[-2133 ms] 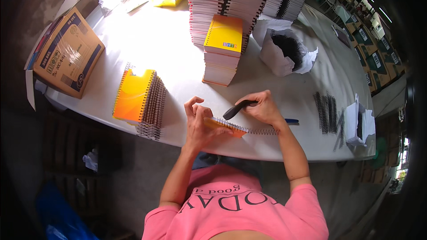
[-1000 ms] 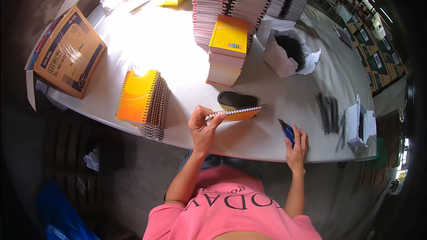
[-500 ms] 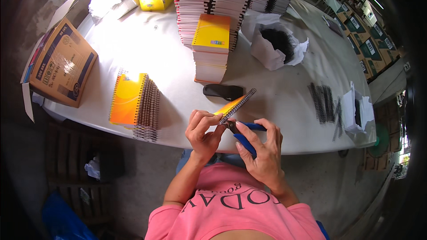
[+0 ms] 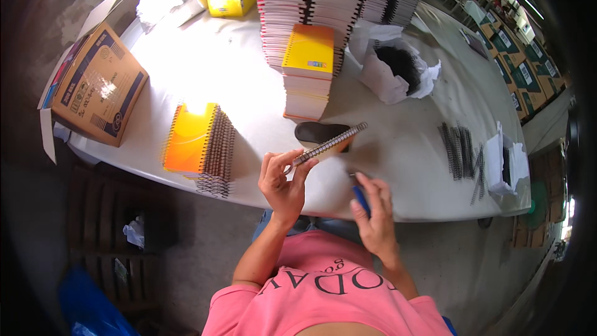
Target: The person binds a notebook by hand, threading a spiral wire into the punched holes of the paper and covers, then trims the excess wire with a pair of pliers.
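Observation:
My left hand (image 4: 283,188) pinches one end of a small spiral notebook (image 4: 333,143). The notebook is held edge-up above the table, its wire coil facing me and a bit of orange cover showing. In my right hand (image 4: 376,219) are blue-handled pliers (image 4: 361,201), now apart from the coil; their jaws are smeared by motion. Behind the held notebook lies a dark oblong object (image 4: 314,130), partly covered by it. To the left sits a stack of yellow-orange spiral notebooks (image 4: 191,140), with coils sticking out at the near right edge.
A taller stack of yellow-topped notebooks (image 4: 308,71) stands ahead, before high piles of bound books (image 4: 336,9). Loose black coils (image 4: 457,151) lie at right beside a white box (image 4: 501,162). A paper-lined container (image 4: 388,81) holds black coils. An open carton (image 4: 99,87) stands left.
My right hand has drawn the pliers away from the coil's end, down and to the right. My left hand has turned the notebook so its coil faces me.

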Demonstrator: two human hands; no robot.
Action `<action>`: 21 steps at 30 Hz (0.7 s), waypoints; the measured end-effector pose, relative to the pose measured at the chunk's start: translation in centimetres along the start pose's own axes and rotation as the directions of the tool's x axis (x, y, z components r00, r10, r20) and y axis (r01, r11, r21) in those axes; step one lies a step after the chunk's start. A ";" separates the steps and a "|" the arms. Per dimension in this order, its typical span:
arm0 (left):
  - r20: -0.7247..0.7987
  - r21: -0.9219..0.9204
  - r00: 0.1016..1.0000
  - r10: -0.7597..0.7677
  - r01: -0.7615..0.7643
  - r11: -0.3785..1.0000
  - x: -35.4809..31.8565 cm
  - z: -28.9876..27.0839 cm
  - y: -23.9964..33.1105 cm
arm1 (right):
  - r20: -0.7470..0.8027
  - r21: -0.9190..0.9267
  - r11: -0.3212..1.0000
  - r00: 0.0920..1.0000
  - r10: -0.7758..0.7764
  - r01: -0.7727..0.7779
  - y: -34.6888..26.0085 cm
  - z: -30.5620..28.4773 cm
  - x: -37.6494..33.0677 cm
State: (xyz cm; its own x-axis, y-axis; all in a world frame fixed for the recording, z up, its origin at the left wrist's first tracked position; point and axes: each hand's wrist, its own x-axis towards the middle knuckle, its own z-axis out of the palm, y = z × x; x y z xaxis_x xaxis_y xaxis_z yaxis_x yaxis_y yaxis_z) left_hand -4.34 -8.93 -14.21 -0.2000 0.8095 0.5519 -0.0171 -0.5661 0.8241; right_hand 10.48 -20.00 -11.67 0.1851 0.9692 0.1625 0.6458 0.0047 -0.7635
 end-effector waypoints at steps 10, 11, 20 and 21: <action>-0.074 -0.463 0.955 -0.286 0.221 0.858 1.0 -4.2 2.7 | -0.073 0.013 0.977 0.974 -0.213 0.215 1.0 0.2 4.3; -0.066 -0.471 0.970 -0.235 0.177 0.864 1.2 -4.6 3.5 | -0.074 0.306 0.930 0.978 -0.193 0.206 -0.4 1.5 5.4; -0.301 0.530 0.943 0.141 0.043 0.847 6.5 -14.3 7.2 | 0.106 0.770 0.615 0.917 -0.385 0.169 -15.0 9.1 17.7; -0.323 0.567 0.941 0.103 0.105 0.817 7.1 -14.9 6.4 | 0.164 0.759 0.630 0.888 -0.429 0.164 -15.7 10.6 19.2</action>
State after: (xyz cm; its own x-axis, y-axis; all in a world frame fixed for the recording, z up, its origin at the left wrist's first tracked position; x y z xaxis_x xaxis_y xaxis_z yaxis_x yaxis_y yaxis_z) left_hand -20.52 -9.16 -6.89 -0.5065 0.6531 0.5629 0.5201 -0.2892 0.8036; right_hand -3.94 1.17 -3.14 -0.2342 0.8993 0.3693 -0.1249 0.3489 -0.9288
